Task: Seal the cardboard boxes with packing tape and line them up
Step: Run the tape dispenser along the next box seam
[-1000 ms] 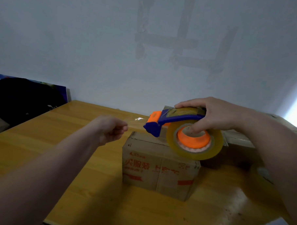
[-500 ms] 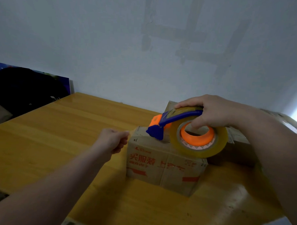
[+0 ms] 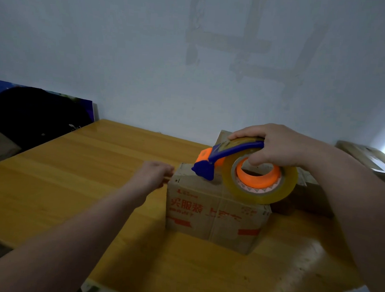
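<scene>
The left grip (image 3: 154, 174), arm stretched out, curls its fingers at the upper left edge of the box (image 3: 215, 215), while the right grip (image 3: 275, 147) clasps the tape dispenser (image 3: 259, 182) over the box's top.

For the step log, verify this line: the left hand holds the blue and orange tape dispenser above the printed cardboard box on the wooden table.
Wrong hand. The head view shows the right hand holding the blue and orange tape dispenser above the printed cardboard box on the wooden table. The left hand, fingers curled, is at the box's upper left edge.
</scene>
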A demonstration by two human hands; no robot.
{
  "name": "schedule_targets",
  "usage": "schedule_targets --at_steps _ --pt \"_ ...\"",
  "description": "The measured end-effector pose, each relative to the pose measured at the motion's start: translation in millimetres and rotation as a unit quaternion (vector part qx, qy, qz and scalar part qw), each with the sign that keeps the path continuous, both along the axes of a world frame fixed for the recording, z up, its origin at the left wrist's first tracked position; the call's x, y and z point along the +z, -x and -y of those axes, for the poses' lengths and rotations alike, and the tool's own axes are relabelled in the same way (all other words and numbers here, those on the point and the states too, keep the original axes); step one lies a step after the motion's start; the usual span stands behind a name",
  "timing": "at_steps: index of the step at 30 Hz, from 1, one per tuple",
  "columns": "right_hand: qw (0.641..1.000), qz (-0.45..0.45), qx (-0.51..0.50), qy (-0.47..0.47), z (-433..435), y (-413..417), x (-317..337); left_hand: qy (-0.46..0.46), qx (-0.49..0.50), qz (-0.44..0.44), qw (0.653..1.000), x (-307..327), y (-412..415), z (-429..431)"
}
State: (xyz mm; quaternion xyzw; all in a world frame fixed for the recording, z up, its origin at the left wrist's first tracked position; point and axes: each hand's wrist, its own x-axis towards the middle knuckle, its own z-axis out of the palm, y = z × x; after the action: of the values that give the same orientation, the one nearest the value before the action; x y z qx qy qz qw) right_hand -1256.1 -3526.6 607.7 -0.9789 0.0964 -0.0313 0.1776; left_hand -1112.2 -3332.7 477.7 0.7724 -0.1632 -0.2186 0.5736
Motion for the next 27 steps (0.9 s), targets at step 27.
schedule_targets --at_steps 27 --pt "0.998 0.022 -0.009 -0.059 35.6 50.7 5.3 -0.225 -0.259 0.328 0.880 6.8 9.0 45.5"
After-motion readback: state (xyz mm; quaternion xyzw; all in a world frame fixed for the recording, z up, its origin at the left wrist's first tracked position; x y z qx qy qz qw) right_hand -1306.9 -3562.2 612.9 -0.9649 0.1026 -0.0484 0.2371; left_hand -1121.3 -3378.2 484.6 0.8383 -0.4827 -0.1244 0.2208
